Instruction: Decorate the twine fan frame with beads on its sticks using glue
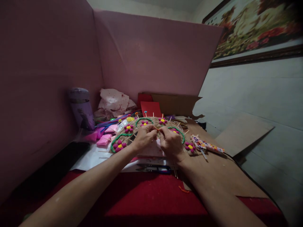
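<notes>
A woven twine fan-shaped craft piece lies on the table, with green loops, pink flowers with yellow centres, and wooden sticks poking out round its edge. My left hand and my right hand rest on its middle, fingers curled together in a pinch at a point between them. What they pinch is too small to make out. Small scissors lie just below my wrists.
A purple bottle stands at the left by the pink board wall. Pink foam bits, crumpled paper, red card, and a patterned strip lie around. Cardboard covers the right side; red cloth lies in front.
</notes>
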A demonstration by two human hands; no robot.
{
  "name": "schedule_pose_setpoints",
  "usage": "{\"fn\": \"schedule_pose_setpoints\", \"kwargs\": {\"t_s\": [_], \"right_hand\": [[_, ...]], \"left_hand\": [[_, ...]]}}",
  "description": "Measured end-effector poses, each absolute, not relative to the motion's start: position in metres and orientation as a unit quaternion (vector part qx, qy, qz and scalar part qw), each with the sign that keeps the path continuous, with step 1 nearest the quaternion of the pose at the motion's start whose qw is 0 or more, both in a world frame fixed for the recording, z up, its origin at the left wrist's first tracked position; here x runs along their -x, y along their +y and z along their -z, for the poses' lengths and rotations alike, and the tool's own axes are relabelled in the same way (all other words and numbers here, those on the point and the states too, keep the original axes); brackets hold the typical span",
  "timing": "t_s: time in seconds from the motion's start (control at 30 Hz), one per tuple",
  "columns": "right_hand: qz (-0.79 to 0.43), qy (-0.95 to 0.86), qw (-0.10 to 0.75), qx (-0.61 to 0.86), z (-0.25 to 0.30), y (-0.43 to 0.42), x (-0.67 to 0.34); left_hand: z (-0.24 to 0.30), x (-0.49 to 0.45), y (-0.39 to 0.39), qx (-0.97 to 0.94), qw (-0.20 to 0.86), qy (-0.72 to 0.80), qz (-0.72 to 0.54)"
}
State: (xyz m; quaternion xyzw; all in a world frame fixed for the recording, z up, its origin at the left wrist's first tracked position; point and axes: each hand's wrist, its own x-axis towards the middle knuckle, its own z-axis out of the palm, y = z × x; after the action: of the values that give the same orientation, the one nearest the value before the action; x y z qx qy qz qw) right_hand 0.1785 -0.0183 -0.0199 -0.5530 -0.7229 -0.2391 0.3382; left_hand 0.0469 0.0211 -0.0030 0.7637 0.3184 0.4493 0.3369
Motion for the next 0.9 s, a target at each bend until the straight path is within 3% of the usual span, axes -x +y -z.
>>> {"fn": "schedule_pose_setpoints", "kwargs": {"t_s": [0.1,0.27,0.33,0.5,0.6,0.8,0.9], "right_hand": [[0.208,-0.722,0.362,0.552,0.026,-0.016,-0.175],[0.192,-0.727,0.354,0.556,0.028,-0.019,-0.173],[0.208,-0.722,0.338,0.567,0.026,-0.020,-0.174],[0.272,-0.717,0.274,0.581,0.018,-0.023,-0.178],[0.302,-0.717,0.252,0.575,0.015,-0.023,-0.179],[0.283,-0.731,0.305,0.541,0.018,-0.017,-0.181],[0.221,-0.731,0.365,0.532,0.021,-0.014,-0.180]], "left_hand": [[0.007,-0.051,0.021,-0.703,0.411,0.308,-0.492],[0.016,-0.054,0.021,-0.698,0.387,0.322,-0.509],[0.016,-0.052,0.020,-0.732,0.318,0.337,-0.500],[0.011,-0.048,0.019,-0.826,0.015,0.362,-0.431],[0.008,-0.046,0.019,-0.843,-0.054,0.370,-0.387],[0.004,-0.045,0.021,-0.850,0.003,0.363,-0.381],[0.001,-0.045,0.020,-0.830,0.138,0.358,-0.405]]}}
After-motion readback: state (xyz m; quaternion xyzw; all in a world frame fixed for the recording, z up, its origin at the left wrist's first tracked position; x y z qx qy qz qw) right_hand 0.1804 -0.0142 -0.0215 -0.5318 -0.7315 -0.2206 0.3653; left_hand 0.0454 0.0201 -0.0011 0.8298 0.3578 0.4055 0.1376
